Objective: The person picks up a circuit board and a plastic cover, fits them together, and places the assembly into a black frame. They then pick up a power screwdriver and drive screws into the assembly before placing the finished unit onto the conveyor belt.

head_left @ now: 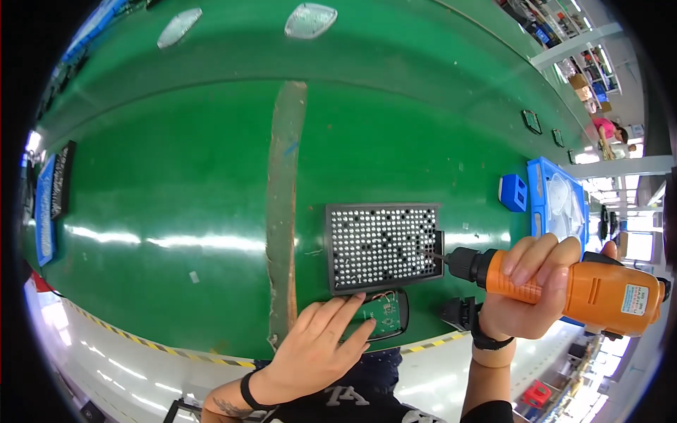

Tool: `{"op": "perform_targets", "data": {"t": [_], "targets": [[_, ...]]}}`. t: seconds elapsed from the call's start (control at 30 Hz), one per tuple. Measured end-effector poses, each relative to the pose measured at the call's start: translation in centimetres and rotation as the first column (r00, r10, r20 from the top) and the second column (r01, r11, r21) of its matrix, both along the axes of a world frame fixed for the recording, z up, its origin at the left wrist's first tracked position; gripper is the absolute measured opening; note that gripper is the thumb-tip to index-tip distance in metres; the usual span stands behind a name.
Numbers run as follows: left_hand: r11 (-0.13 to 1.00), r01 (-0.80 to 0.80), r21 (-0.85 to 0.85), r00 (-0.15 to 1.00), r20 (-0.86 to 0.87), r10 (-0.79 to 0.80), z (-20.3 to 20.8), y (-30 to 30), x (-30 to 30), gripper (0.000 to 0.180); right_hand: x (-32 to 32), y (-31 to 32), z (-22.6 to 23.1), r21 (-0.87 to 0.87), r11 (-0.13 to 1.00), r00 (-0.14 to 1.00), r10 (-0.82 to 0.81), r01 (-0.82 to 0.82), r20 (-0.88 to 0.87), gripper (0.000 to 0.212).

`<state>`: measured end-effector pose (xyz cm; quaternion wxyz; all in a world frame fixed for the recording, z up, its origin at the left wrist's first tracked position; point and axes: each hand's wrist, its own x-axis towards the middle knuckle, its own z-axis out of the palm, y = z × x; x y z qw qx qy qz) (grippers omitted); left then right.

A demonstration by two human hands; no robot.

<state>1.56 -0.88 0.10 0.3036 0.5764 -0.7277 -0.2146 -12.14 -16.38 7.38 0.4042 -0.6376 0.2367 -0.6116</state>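
Note:
My right hand (pixel 539 278) is wrapped round an orange electric screwdriver (pixel 599 292) with a black chuck. Its thin bit points left, over the right side of a black screw tray (pixel 328 247). Rows of small silver screws fill most of the tray's holes, with several dark gaps among them. Whether the bit touches a screw is too small to tell. Just below the tray, my left hand (pixel 317 345) grips the left part of a black housing with a green circuit board (pixel 384 315) inside. Thin wires show at the board's upper edge; my fingers hide its left end.
A black holder (pixel 460 312) stands at the table edge by my right wrist. Beyond are a small blue box (pixel 513 192) and a blue bin (pixel 537 197) with clear parts. A worn strip (pixel 285 183) crosses the green table. Farther right, a person in pink (pixel 604 128) is visible.

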Motion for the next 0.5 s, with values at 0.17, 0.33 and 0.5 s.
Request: {"op": "perform_targets", "data": {"t": [0.17, 0.33, 0.5], "targets": [[1.000, 0.006, 0.008, 1.000, -0.006, -0.006, -0.46, 0.01, -0.12, 0.034, -1.05, -0.08, -0.89, 0.063, 0.994, 0.995, 0.085, -0.089, 0.053, 0.048], [1.000, -0.006, 0.009, 1.000, 0.024, 0.006, -0.53, 0.32, 0.09, 0.026, -0.52, -0.23, -0.84, -0.055, 0.993, 0.995, 0.103, -0.103, 0.000, 0.048], [1.000, -0.017, 0.000, 0.999, 0.029, 0.017, -0.97, 0.29, -0.08, 0.036, -0.67, -0.53, -1.09, -0.080, 0.990, 0.994, 0.110, -0.112, -0.026, 0.051]]}}
